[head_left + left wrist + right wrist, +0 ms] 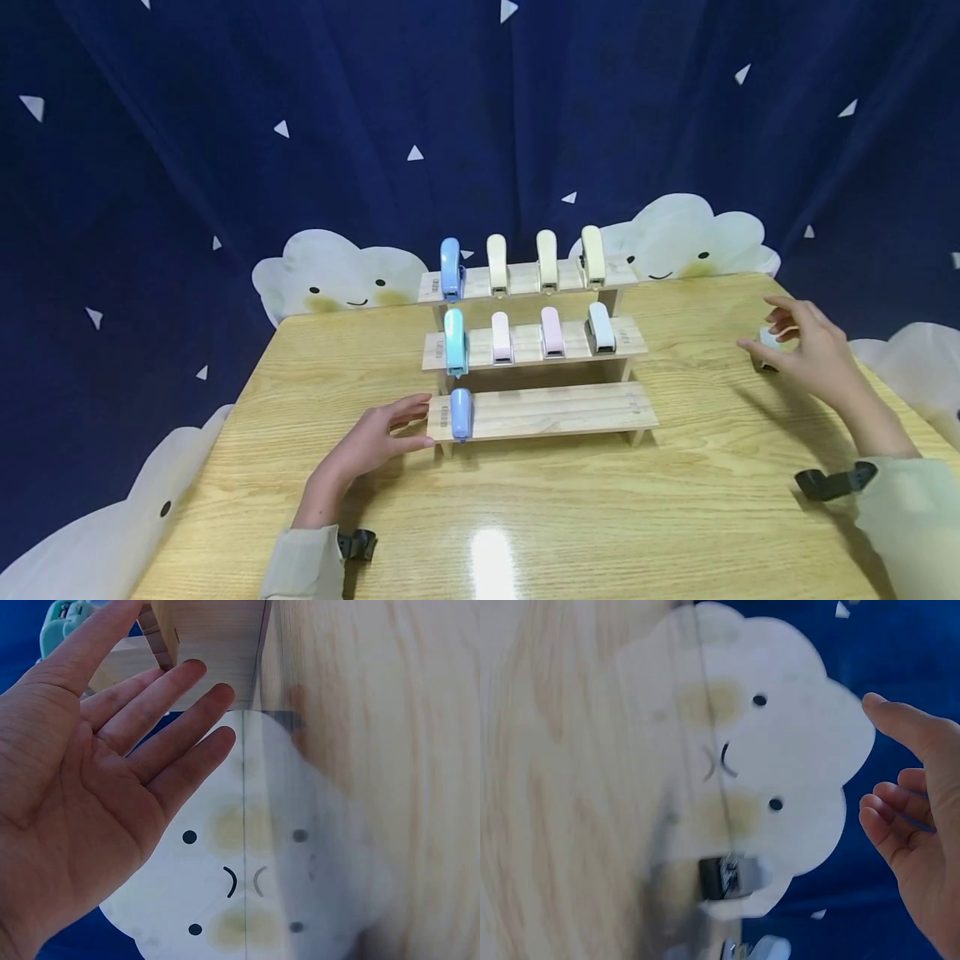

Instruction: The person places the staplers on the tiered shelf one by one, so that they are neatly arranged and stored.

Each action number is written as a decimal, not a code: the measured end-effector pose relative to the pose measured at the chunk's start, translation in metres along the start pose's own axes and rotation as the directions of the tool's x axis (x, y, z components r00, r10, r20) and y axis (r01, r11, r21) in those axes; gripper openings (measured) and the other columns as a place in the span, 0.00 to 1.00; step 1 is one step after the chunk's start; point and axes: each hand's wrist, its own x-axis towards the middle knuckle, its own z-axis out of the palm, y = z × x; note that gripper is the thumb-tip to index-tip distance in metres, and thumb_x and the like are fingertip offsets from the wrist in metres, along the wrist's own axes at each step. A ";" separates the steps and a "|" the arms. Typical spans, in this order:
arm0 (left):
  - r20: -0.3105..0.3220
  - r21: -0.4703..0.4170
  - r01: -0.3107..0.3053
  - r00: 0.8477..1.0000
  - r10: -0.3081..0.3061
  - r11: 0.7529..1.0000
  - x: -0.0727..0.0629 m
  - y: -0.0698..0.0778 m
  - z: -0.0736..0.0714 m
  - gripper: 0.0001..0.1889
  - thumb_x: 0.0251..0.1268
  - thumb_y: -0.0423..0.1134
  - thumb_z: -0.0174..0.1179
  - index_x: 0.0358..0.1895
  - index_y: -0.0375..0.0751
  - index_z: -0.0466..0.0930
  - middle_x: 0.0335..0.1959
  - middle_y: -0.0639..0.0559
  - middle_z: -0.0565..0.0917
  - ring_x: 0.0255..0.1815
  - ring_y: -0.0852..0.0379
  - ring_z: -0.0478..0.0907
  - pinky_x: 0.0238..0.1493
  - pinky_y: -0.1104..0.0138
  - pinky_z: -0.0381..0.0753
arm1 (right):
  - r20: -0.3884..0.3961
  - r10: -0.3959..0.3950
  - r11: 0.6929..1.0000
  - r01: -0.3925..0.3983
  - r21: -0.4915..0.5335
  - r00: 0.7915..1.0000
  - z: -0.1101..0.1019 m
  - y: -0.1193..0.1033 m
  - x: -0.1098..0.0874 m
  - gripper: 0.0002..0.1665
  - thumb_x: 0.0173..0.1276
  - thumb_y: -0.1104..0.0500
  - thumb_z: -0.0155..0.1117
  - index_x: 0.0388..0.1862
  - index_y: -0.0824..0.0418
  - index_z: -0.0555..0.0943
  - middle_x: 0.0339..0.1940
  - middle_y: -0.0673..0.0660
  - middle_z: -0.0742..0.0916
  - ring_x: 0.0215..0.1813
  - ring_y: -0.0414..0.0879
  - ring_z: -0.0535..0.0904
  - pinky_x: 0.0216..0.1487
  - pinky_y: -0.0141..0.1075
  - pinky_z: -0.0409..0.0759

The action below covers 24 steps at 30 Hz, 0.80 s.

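My left hand [378,435] is at the left end of a three-step wooden rack [555,412], its thumb and fingertips right at the lowest board's edge. In the left wrist view its fingers [180,769] are spread and nearly straight, with the palm showing. On that lowest board, close to this hand, stands a periwinkle-blue stapler [461,412]. My right hand [813,350] hovers at the right of the table with thumb and fingers apart, holding nothing. Partly hidden behind its fingers is a white stapler [769,337] with a dark base, also visible as a blurred stapler [731,877] in the right wrist view.
The middle board carries a teal stapler [455,342], a pale pink one [501,337], a pink one [552,333] and a white-and-grey one [601,327]. On the top board stand a blue stapler [451,268] and several cream ones. Behind the wooden table [600,517] hangs a navy curtain [480,108].
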 end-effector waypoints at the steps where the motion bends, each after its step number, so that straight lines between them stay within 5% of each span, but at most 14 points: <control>1: -0.001 0.000 0.001 1.000 -0.001 1.000 0.000 0.000 0.000 0.40 0.60 0.50 0.68 0.74 0.44 0.63 0.69 0.41 0.74 0.70 0.41 0.71 0.73 0.47 0.68 | 0.018 0.027 1.000 -0.027 -0.004 0.999 -0.001 0.004 0.000 0.41 0.54 0.60 0.77 0.63 0.73 0.70 0.41 0.63 0.77 0.35 0.13 0.62 0.34 0.09 0.63; 8: -0.006 -0.004 0.009 1.000 -0.009 1.000 0.000 -0.001 0.001 0.40 0.59 0.51 0.68 0.74 0.45 0.63 0.69 0.42 0.74 0.70 0.42 0.71 0.72 0.47 0.68 | 0.144 0.139 0.989 -0.128 -0.077 0.980 -0.001 0.033 -0.001 0.44 0.60 0.50 0.74 0.65 0.74 0.67 0.45 0.68 0.76 0.36 0.19 0.62 0.30 0.16 0.62; 15: -0.007 -0.008 0.011 1.000 -0.011 1.000 0.000 -0.002 0.000 0.40 0.59 0.51 0.68 0.74 0.45 0.63 0.69 0.41 0.74 0.70 0.42 0.71 0.72 0.47 0.69 | 0.248 0.164 0.980 -0.129 -0.148 0.955 0.004 0.061 0.003 0.47 0.59 0.49 0.74 0.64 0.77 0.64 0.45 0.73 0.74 0.44 0.65 0.76 0.31 0.25 0.66; 24: -0.008 -0.001 0.005 1.000 -0.005 1.000 0.000 -0.001 0.000 0.40 0.60 0.50 0.68 0.74 0.45 0.63 0.69 0.42 0.74 0.70 0.42 0.71 0.72 0.48 0.69 | 0.324 0.124 0.987 -0.085 -0.134 0.938 0.011 0.082 0.005 0.46 0.55 0.55 0.78 0.62 0.80 0.65 0.45 0.77 0.76 0.40 0.65 0.79 0.28 0.21 0.69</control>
